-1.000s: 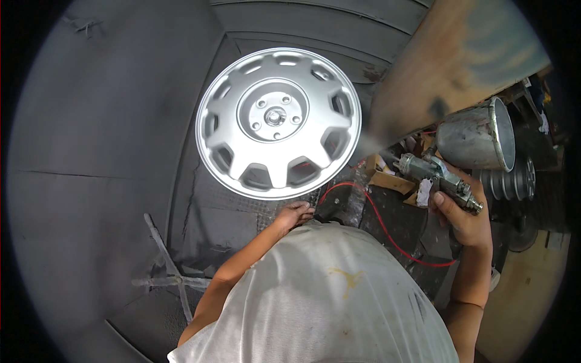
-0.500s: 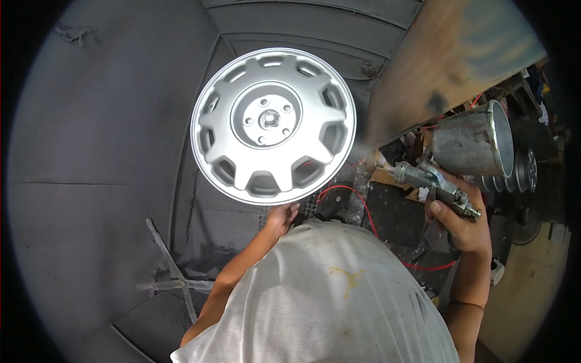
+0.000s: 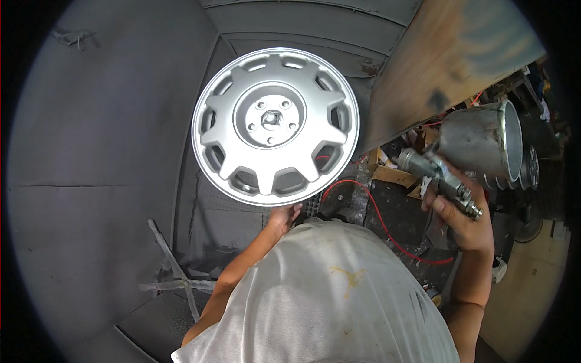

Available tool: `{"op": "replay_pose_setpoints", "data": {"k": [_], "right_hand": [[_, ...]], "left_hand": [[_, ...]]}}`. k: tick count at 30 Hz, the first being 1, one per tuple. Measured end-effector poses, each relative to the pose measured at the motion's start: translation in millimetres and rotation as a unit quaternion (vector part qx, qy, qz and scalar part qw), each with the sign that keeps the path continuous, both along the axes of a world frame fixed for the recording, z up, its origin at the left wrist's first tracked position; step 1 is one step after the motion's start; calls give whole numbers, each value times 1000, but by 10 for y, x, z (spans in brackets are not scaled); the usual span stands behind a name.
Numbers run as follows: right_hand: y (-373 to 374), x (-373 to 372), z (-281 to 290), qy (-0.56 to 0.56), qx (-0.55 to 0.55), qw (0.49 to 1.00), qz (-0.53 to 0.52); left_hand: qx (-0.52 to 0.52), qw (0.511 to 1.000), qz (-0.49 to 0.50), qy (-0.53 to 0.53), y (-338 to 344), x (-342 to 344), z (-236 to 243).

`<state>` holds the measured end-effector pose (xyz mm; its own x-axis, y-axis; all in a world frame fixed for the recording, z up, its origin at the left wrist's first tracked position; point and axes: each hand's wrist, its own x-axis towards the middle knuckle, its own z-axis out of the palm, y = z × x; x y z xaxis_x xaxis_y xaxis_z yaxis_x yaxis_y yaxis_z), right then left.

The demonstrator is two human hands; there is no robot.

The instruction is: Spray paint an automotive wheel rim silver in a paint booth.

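Note:
A silver multi-spoke car wheel [image 3: 245, 160] lies face up in front of me, its finish bright and even. Just under its near rim is my left hand [image 3: 284, 216], palm and most fingers hidden by the wheel. The fingertips that show are curled, and what they hold is out of sight. On the right, my right hand [image 3: 463, 221] is wrapped round a metal spray gun [image 3: 445, 181] with a large grey metal cup [image 3: 475, 139] on it. The gun's nozzle end points left toward the wheel, a short distance from its rim.
A red hose [image 3: 381, 218] curves across the littered floor. The wooden panel [image 3: 436, 72] stands at the far right, grey booth walls [image 3: 97, 133] at the left. A coated cross-shaped stand [image 3: 184, 283] is at lower left. Cardboard [image 3: 393, 175] and another wheel [image 3: 529, 169] lie right.
The wheel's holes and spokes have turned to a new position. My right hand and the spray gun have shifted slightly right, and the mist near the nozzle has faded. The hose has shifted.

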<state>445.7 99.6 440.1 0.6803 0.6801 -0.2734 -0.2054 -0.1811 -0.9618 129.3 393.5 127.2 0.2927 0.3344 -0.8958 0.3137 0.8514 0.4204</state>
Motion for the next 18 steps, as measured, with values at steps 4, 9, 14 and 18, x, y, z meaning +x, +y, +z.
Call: {"op": "replay_pose_setpoints", "data": {"k": [4,9,14,18], "right_hand": [[51,44,-22,-51,-63,996,-32],[44,-97,101,-1,-43,998,54],[29,-230,138,119,-10,987,105],[75,-126,21,-16,-50,996,67]], "left_hand": [[4,1000,-2,6,7,13,22],[8,1000,-3,5,24,-25,-10],[65,998,15,3,297,-293,-62],[161,981,106,21,987,-469,-68]]}}
